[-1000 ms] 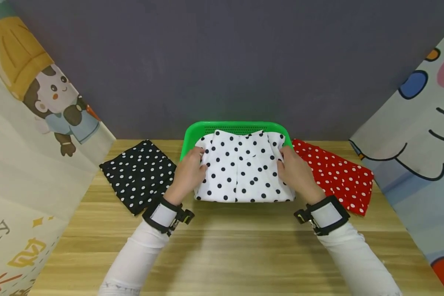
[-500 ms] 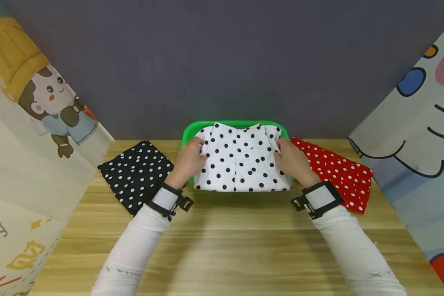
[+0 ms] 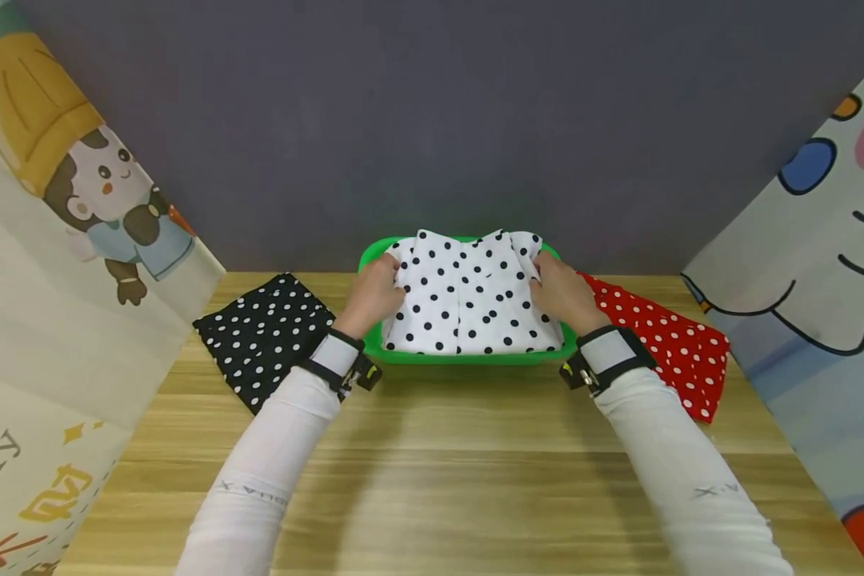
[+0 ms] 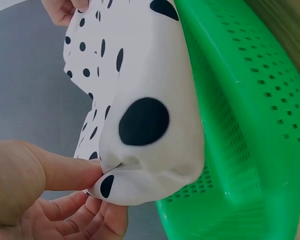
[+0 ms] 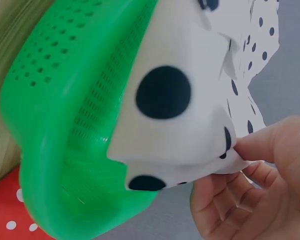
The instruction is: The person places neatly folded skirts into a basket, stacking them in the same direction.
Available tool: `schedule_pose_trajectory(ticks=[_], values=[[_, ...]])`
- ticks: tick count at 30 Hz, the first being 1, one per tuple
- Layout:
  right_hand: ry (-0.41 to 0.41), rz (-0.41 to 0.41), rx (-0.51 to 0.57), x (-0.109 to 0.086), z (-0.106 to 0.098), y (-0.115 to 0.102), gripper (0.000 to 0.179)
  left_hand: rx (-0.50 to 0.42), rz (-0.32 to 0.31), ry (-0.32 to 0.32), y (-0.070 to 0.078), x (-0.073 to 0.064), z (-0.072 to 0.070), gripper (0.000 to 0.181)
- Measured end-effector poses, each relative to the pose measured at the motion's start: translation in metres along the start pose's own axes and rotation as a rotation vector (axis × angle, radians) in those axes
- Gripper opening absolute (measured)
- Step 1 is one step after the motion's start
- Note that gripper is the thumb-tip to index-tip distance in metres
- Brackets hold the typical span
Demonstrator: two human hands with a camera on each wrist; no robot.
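A folded white cloth with black dots (image 3: 468, 296) is held over the green plastic basket (image 3: 468, 359), its lower edge just inside the near rim in the head view. My left hand (image 3: 373, 296) pinches the cloth's left side; in the left wrist view the thumb (image 4: 70, 172) presses it against the fingers. My right hand (image 3: 565, 292) pinches the opposite side, thumb (image 5: 257, 145) on top in the right wrist view. Both wrist views show the cloth's end beside the basket's perforated wall (image 5: 97, 100). Most of the basket's inside is hidden beneath the cloth.
A folded black cloth with white dots (image 3: 266, 336) lies on the wooden table (image 3: 446, 480) left of the basket. To the right lies a folded red cloth with white dots (image 3: 662, 340), partly behind my right wrist. A dark grey wall (image 3: 446, 120) stands close behind the basket.
Both hands have moved the white cloth away from me, toward the back wall. Its lower edge hung past the basket's near rim before; now that green rim shows below it.
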State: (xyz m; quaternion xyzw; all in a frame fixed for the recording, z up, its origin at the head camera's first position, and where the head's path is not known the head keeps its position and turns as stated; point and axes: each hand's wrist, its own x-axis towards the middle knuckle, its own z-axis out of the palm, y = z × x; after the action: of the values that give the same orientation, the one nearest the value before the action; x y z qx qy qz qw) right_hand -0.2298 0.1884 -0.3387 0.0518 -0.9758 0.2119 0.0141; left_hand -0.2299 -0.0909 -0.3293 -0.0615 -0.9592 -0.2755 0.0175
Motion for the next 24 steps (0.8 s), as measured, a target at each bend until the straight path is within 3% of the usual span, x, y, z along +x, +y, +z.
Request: schedule_pose_trajectory(ticks=[14, 24], values=[[-0.07, 0.034, -0.042, 0.023, 0.003, 0.004, 0.027, 0.068, -0.064, -0.038, 0.004, 0.026, 0.009, 0.041], [-0.171, 0.057, -0.042, 0.035, 0.007, 0.003, 0.027, 0.12, -0.119, -0.074, -0.001, 0.039, 0.014, 0.007]])
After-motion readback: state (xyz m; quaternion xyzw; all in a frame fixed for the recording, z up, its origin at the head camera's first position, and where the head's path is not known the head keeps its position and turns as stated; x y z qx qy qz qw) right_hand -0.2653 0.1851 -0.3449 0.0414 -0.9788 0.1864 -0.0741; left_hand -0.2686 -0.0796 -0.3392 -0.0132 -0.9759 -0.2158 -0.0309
